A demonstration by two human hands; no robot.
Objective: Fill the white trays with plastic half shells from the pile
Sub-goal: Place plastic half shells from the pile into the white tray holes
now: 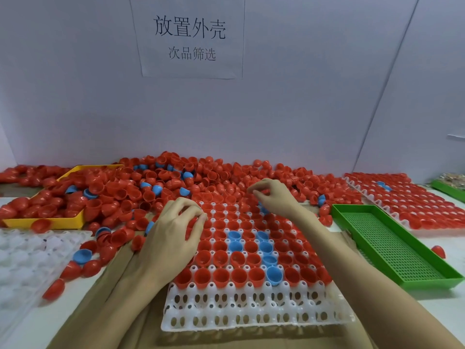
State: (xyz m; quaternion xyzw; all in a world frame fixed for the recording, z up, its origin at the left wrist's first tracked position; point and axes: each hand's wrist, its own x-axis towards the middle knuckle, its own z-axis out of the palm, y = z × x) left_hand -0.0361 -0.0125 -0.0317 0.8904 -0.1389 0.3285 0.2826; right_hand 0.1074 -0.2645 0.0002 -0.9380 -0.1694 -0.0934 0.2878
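A white tray (256, 308) lies in front of me, most of its cups filled with red half shells (220, 256) and several blue half shells (274, 274); its nearest rows are bare. The pile of red and blue shells (176, 182) spreads along the wall behind it. My left hand (176, 235) hovers over the tray's left side with fingers curled down, and red plastic shows under the fingertips. My right hand (274, 197) is raised over the tray's far edge, thumb and fingertips drawn together with nothing visible between them.
A yellow bin (50, 222) full of shells sits at the left. An empty white tray (27, 260) lies at front left. A green perforated tray (392, 250) lies to the right, with a filled white tray (412, 197) behind it. Loose shells lie on brown cardboard (105, 298).
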